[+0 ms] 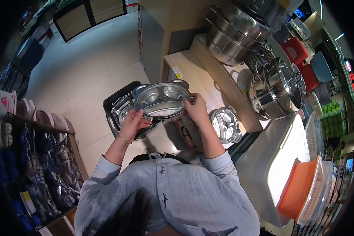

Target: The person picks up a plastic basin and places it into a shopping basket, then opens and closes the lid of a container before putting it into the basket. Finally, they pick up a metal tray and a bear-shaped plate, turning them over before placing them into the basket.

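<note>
A round steel divided plate point(161, 99) with side handles is held up in front of me, tilted so its compartments show. My left hand point(133, 125) grips its lower left rim, and my right hand point(196, 107) pinches its right edge. Behind and below the plate is a black basket point(111, 103) on the floor side, with steel trays point(123, 109) inside. Another divided steel plate point(225, 124) lies on the wooden shelf to the right of my right hand.
Large steel steamer pots point(238, 35) and a glass-lidded pot point(277, 88) stand on the raised shelf at right. Nearer are a white bin point(271, 157) and an orange basket point(299, 188). A rack of packaged goods point(39, 165) stands at left.
</note>
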A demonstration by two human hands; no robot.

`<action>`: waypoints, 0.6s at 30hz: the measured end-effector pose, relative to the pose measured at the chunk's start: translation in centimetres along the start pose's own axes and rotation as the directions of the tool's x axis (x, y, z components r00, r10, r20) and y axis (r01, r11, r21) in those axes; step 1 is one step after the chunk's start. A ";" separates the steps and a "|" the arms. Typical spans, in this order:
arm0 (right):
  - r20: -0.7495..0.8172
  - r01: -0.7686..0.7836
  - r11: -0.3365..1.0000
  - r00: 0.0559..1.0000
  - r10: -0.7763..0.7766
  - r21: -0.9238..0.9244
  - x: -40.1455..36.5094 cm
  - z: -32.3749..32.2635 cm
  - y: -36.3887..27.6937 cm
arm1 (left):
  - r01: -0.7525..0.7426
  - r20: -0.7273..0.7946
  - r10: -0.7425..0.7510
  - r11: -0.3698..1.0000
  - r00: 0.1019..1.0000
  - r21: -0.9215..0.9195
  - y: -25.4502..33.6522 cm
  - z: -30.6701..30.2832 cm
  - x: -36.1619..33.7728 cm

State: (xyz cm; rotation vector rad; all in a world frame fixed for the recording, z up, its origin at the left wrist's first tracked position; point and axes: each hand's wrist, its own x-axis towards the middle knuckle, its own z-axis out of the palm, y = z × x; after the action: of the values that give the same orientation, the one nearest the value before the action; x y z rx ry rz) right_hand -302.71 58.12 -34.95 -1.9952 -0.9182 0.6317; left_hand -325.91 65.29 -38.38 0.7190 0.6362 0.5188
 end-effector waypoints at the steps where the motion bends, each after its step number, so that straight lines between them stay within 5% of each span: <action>1: 0.009 0.005 1.000 1.000 -0.005 -0.003 0.1 -0.1 0.8 | -0.037 0.019 0.036 0.998 0.999 0.050 0.8 0.3 -0.2; 3: 0.403 -0.457 0.782 0.868 0.290 0.423 -0.6 -0.1 2.4 | -0.061 0.034 0.057 0.992 0.998 0.113 2.2 2.0 -0.9; 5: 0.492 -0.577 0.660 0.801 0.342 0.481 -1.5 1.0 4.2 | -0.237 0.157 0.199 0.929 0.967 0.285 2.6 4.1 -1.5; 6: 0.578 -0.684 0.512 0.723 0.379 0.520 -2.0 1.4 4.9 | -0.255 0.227 0.187 0.912 0.956 0.320 2.5 4.6 -1.5; 7: 0.647 -0.712 0.517 0.681 0.344 0.475 -2.5 1.6 5.2 | -0.256 0.225 0.190 0.913 0.956 0.318 2.7 5.3 -1.7; 9: 0.710 -0.800 0.342 0.597 0.373 0.493 -3.3 2.8 6.6 | -0.199 0.288 0.034 0.799 0.957 0.568 3.2 6.7 -2.2; 13: 0.705 -0.790 0.360 0.609 0.364 0.497 -3.8 3.2 6.6 | -0.359 0.417 0.085 0.676 0.905 0.643 2.8 8.1 -2.7; 15: 0.505 -0.549 0.295 0.836 0.217 0.782 -4.2 3.2 4.5 | -0.391 0.461 0.069 0.651 0.884 0.651 2.8 8.7 -2.8; 16: 0.455 -0.374 0.369 0.876 -0.160 0.851 -3.3 3.3 5.3 | -0.455 0.554 0.032 0.610 0.832 0.649 2.2 8.6 -2.7; 17: 0.432 -0.384 0.219 0.865 -0.256 0.897 -3.4 2.9 5.4 | -0.520 0.638 -0.011 0.570 0.770 0.637 1.6 8.6 -2.6; 18: 0.431 -0.383 0.221 0.866 -0.252 0.897 -3.5 2.9 4.5 | -0.590 0.690 0.003 0.520 0.724 0.617 0.9 8.6 -2.5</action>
State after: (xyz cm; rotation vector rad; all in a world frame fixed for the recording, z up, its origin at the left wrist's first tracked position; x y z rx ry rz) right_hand -305.18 55.03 -39.94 -0.6245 -0.4109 1.4141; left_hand -321.95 60.59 -31.84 1.8632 0.0414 0.2519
